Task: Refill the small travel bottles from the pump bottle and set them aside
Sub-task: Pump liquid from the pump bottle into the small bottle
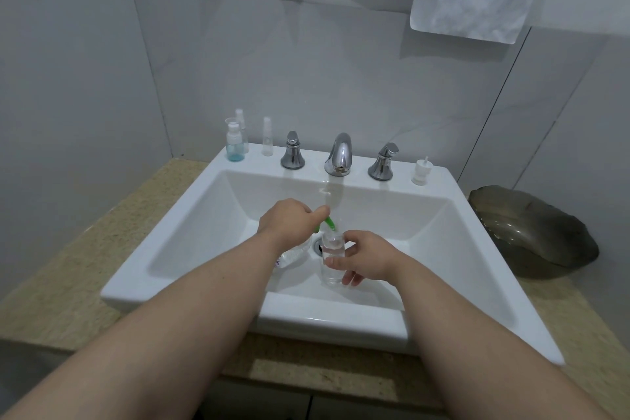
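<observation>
Where a white sink [177, 242] is set into a speckled beige counter [68, 266] against grey wall tiles, a chrome faucet [339, 155] is noted between two handles, with a blue-tinted bottle [234, 143] and slim spray bottles [267, 138] on the left ledge and a dark glass bowl [535, 232] on the counter at right. Over the basin, a transparent, uncapped travel bottle [332, 262] is held upright in the curled fingers of the right hand [370, 257]. The pump bottle [330, 224] is gripped at its head by the left hand [286, 218], its green spout directed at the travel bottle's mouth and its body largely hidden.
</observation>
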Demonstrator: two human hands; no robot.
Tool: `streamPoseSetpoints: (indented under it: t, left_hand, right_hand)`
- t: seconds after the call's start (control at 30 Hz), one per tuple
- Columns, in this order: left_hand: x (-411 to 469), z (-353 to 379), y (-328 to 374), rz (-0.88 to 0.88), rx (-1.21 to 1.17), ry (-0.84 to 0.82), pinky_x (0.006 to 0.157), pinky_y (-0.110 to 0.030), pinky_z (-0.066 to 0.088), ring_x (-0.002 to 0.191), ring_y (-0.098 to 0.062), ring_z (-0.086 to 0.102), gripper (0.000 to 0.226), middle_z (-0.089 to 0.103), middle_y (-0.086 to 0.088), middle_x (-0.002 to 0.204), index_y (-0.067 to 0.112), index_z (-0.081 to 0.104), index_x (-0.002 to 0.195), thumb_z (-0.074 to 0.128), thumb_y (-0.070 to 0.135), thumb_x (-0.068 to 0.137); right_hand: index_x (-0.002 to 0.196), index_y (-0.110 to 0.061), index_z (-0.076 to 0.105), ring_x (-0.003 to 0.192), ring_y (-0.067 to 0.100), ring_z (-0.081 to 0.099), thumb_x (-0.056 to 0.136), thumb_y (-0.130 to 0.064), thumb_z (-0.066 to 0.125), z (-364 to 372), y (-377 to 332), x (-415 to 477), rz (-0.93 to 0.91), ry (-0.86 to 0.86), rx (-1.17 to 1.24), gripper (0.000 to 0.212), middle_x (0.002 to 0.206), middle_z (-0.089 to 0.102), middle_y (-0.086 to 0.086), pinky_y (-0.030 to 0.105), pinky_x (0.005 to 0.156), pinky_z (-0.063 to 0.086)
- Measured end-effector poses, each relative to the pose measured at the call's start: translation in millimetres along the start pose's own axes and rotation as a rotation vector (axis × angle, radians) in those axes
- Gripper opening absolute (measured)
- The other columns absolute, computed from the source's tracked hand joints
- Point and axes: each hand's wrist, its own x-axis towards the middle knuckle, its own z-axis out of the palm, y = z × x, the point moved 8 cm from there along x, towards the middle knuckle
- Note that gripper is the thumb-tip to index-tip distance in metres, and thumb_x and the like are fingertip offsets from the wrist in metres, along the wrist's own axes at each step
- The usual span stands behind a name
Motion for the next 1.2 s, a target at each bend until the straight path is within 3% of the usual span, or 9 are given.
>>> streamPoseSetpoints:
  t: [0.17,0.33,0.43,0.53,0.67,0.97,1.2]
  left_hand:
    - [-1.3,-0.9,0.9,0.005,0.007,0.000,0.058,-0.030,0.036,0.059,-0.021,0.044,0.045,0.047,0.000,0.059,0.017,0.050,0.060,0.050,0.054,0.086]
    - [-1.2,-0.3,0.7,0.020,0.011,-0.004,0.060,-0.031,0.041,0.061,-0.020,0.047,0.044,0.049,0.000,0.060,0.020,0.059,0.064,0.047,0.058,0.084]
    - [-2.0,-0.6,-0.7,0.023,0.021,-0.006,0.062,-0.031,0.042,0.063,-0.019,0.053,0.055,0.054,0.005,0.058,0.016,0.061,0.064,0.047,0.063,0.088]
    - [-2.9,-0.7,-1.6,0.035,0.010,-0.018,0.071,-0.033,0.049,0.075,-0.015,0.064,0.064,0.068,0.011,0.069,0.022,0.073,0.071,0.045,0.076,0.090]
    - [-3.6,0.0,-2.7,0.050,0.000,-0.023,0.081,-0.036,0.053,0.082,-0.014,0.067,0.072,0.074,0.011,0.080,0.025,0.074,0.075,0.039,0.087,0.086]
    - [-1.7,0.8,-2.9,0.040,0.010,-0.020,0.083,-0.037,0.053,0.084,-0.015,0.067,0.070,0.075,0.011,0.084,0.026,0.074,0.073,0.041,0.085,0.085]
    - [-0.6,1.7,-0.6,0.035,0.033,-0.023,0.072,-0.033,0.049,0.080,-0.017,0.067,0.065,0.074,0.007,0.079,0.025,0.074,0.072,0.043,0.078,0.089]
  right_hand:
    - [0.114,-0.019,0.061,0.069,0.024,0.074,0.088,-0.025,0.082,1.5,-1.5,-2.0,0.003,-0.011,-0.009,0.034,0.089,0.075,0.004,0.029,0.061,0.057]
    - [0.117,-0.017,0.061,0.070,0.025,0.074,0.089,-0.025,0.082,1.7,-2.7,-3.5,0.001,-0.011,-0.007,0.036,0.087,0.075,0.004,0.028,0.060,0.057]
    - [0.119,-0.017,0.060,0.071,0.025,0.075,0.089,-0.026,0.082,1.3,-2.7,-3.5,0.003,-0.009,-0.007,0.038,0.086,0.074,0.003,0.029,0.061,0.058]
    - [0.117,-0.018,0.062,0.076,0.028,0.076,0.089,-0.026,0.082,-0.6,-3.8,-3.3,-0.008,0.001,-0.001,0.035,0.090,0.076,0.004,0.029,0.063,0.059]
    - [0.117,-0.016,0.063,0.075,0.027,0.076,0.089,-0.027,0.081,-1.8,-4.5,-3.2,-0.016,0.009,-0.001,0.036,0.097,0.078,0.007,0.028,0.062,0.058]
    - [0.116,-0.015,0.063,0.075,0.028,0.076,0.088,-0.026,0.082,-2.2,-3.2,-2.4,-0.015,0.014,0.002,0.035,0.097,0.078,0.010,0.029,0.061,0.058]
    - [0.117,-0.015,0.063,0.083,0.035,0.076,0.088,-0.027,0.082,-1.5,-2.0,-1.6,-0.011,0.012,-0.001,0.036,0.098,0.078,0.012,0.029,0.062,0.058]
